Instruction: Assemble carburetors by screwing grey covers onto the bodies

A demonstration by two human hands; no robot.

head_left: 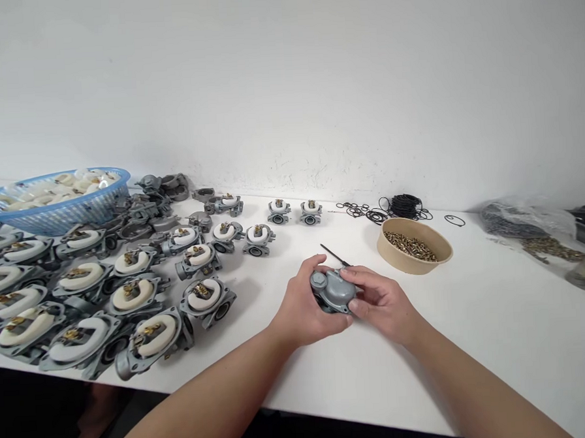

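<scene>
Both hands closed around grey metal cover [331,290] at near centre of white table [475,340]: left hand [304,310] gripping its left side, right hand [382,299] its right. Thin black tool [334,255] just behind. Brown bowl of brass screws [414,245] farther right; rows of carburetor bodies [130,299] left.

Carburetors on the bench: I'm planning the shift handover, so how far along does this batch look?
Done so far: rows of carburetors with white floats fitted cover the left of the table. In hand: left hand and right hand grip a grey metal cover. Left: the fitted carburetors sit open, without covers; a bowl of brass pieces and black rings wait.
</scene>
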